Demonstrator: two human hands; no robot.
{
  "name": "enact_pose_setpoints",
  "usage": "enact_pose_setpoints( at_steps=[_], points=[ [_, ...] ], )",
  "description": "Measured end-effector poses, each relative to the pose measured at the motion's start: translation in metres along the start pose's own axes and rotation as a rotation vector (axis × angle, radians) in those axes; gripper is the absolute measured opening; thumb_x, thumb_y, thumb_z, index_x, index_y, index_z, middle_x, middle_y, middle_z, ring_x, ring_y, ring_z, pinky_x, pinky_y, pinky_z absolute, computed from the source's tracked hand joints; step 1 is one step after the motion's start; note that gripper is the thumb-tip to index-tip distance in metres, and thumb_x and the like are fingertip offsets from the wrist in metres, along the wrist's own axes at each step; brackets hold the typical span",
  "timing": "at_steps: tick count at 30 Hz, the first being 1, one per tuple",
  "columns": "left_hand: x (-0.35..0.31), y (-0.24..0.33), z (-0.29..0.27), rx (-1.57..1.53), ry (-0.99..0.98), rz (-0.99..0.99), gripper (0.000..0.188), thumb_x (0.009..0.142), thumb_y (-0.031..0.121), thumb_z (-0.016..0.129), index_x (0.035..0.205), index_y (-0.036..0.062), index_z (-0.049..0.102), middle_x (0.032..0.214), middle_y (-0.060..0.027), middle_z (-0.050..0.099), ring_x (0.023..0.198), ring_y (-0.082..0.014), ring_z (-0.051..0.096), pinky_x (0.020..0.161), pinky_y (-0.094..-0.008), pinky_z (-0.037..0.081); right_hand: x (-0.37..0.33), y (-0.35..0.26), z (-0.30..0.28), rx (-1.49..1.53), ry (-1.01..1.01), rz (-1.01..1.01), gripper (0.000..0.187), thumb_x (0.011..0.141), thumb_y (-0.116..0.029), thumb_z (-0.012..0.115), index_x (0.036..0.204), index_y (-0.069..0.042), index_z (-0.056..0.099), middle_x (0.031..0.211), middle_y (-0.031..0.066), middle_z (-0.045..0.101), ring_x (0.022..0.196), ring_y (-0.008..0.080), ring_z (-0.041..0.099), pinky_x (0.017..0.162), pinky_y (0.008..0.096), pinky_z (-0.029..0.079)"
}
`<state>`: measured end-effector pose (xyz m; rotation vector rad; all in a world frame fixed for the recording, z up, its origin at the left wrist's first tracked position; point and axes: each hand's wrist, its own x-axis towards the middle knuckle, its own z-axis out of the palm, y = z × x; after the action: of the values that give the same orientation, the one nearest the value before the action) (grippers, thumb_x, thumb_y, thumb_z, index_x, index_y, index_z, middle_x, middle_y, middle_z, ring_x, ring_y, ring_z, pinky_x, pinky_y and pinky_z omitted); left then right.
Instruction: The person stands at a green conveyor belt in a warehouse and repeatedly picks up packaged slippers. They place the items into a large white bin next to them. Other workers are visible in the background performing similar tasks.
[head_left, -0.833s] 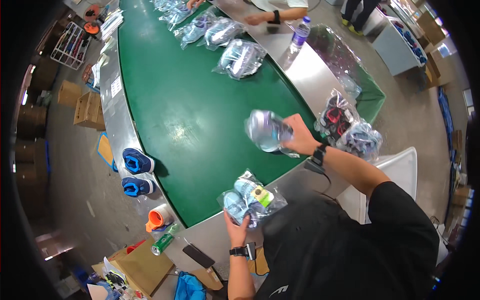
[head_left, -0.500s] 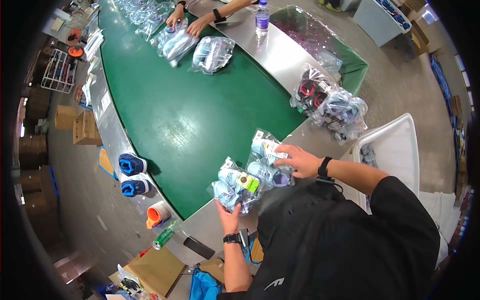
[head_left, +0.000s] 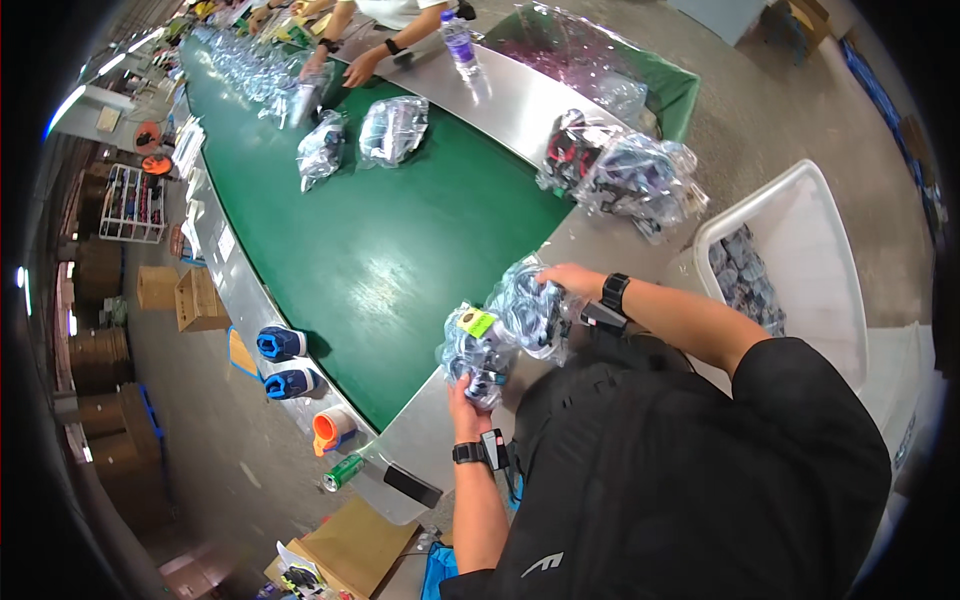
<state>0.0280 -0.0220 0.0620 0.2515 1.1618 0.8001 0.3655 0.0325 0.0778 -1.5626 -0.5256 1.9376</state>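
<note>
My left hand (head_left: 465, 408) grips the lower end of a clear plastic bag of light blue shoes (head_left: 462, 352), its thumb on top. A bright green label shows on that bag. My right hand (head_left: 573, 280) is closed on the upper right side of a second clear bag of bluish shoes (head_left: 530, 318). The two bags sit side by side and touch, over the metal near end of the table. Wrinkled, shiny plastic blurs the shoes' details, and the fingertips of my right hand are partly hidden.
A green conveyor belt (head_left: 390, 260) runs away from me, with bagged shoes (head_left: 394, 131) farther up beside a co-worker's hands. More bagged shoes (head_left: 640, 180) and a bottle (head_left: 459, 42) stand right. A white bin (head_left: 835, 250) is beside me. Blue shoes (head_left: 282, 343), an orange-lined tape roll (head_left: 328, 430), a can (head_left: 343, 472) and a phone (head_left: 412, 487) line the left.
The bags in my hands have turned, and the right one shows a different side. The co-worker's hands have moved farther up the belt, leaving a bag behind. My view has shifted.
</note>
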Motion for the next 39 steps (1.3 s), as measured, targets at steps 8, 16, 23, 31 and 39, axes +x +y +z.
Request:
enact_pose_setpoints(
  at_steps=[8, 16, 23, 31, 39],
  points=[
    [-0.018, -0.016, 0.039, 0.132, -0.039, -0.152, 0.045, 0.088, 0.036, 0.059, 0.123, 0.0086, 0.055, 0.111, -0.0047, 0.066, 0.097, -0.0210, 0.063, 0.082, -0.0362, 0.049, -0.054, 0.047, -0.049, 0.147, 0.044, 0.029, 0.053, 0.084, -0.047, 0.061, 0.119, -0.007, 0.061, 0.113, 0.0080, 0.062, 0.097, 0.0236, 0.060, 0.070, 0.0449, 0.052],
    [-0.046, -0.042, 0.125, 0.245, -0.128, -0.291, 0.041, 0.087, 0.035, 0.059, 0.119, 0.0088, 0.059, 0.109, -0.0044, 0.067, 0.095, -0.0212, 0.063, 0.085, -0.0363, 0.048, -0.154, 0.084, -0.116, 0.345, 0.157, -0.029, 0.050, 0.088, -0.042, 0.062, 0.117, -0.003, 0.060, 0.114, 0.0080, 0.061, 0.099, 0.0172, 0.059, 0.076, 0.0352, 0.050],
    [-0.066, -0.098, 0.213, 0.371, -0.454, -0.211, 0.050, 0.087, 0.025, 0.059, 0.133, 0.0083, 0.046, 0.124, -0.0094, 0.059, 0.112, -0.0260, 0.058, 0.097, -0.0440, 0.046, -0.279, 0.129, -0.176, 0.560, 0.266, -0.531, 0.068, 0.088, -0.020, 0.067, 0.144, -0.002, 0.033, 0.130, 0.0073, 0.053, 0.117, 0.0148, 0.052, 0.100, 0.0324, 0.042],
    [-0.109, -0.186, 0.322, 0.570, -0.617, -0.198, 0.057, 0.087, 0.018, 0.060, 0.140, 0.0097, 0.040, 0.132, -0.0097, 0.055, 0.117, -0.0259, 0.057, 0.101, -0.0415, 0.046, -0.378, 0.210, -0.241, 0.661, 0.552, -0.679, 0.084, 0.081, -0.024, 0.076, 0.147, -0.003, 0.029, 0.134, 0.0092, 0.050, 0.122, 0.0163, 0.048, 0.103, 0.0321, 0.039],
    [-0.100, -0.264, 0.368, 0.812, -0.711, -0.286, 0.075, 0.081, 0.004, 0.059, 0.147, 0.0085, 0.025, 0.136, -0.0148, 0.045, 0.119, -0.0302, 0.051, 0.097, -0.0428, 0.047, -0.407, 0.311, -0.269, 0.692, 0.854, -0.629, 0.089, 0.079, -0.028, 0.078, 0.145, 0.002, 0.027, 0.131, 0.0129, 0.052, 0.120, 0.0173, 0.050, 0.101, 0.0315, 0.041]
  ],
)
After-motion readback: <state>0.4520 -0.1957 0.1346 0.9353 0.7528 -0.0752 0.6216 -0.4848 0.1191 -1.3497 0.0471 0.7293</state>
